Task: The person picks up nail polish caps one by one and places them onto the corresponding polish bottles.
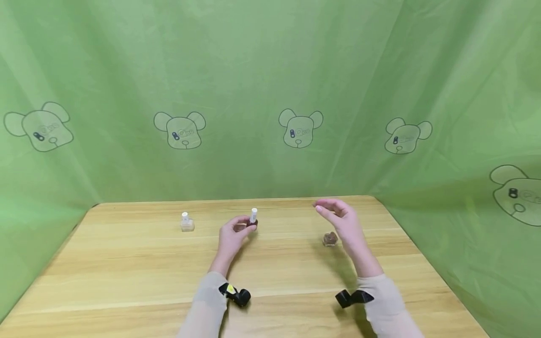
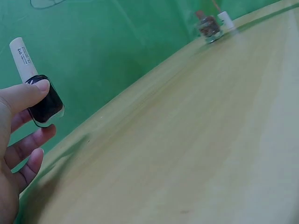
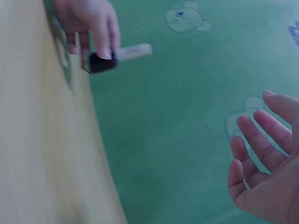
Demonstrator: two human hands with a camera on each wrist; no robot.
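Note:
My left hand [image 1: 231,237] pinches a dark nail polish bottle [image 2: 46,105] with a white cap [image 2: 23,58]; the head view shows it upright near the middle of the table. My right hand [image 1: 344,223] is raised over the table's right side. Its fingers [image 3: 261,144] are loosely bent, with nothing between them in the right wrist view. Below and left of it stands a brown nail polish bottle [image 1: 330,239], which has no white cap on its neck. Beside that bottle in the left wrist view is a white cap-like piece [image 2: 225,19] with a thin brownish stem.
A clear nail polish bottle [image 1: 187,225] with a white cap stands on the table's left side. The wooden table [image 1: 274,300] ends at a green curtain [image 1: 245,155] with bear-head outlines. Each sleeve carries a black wrist camera [image 1: 242,297].

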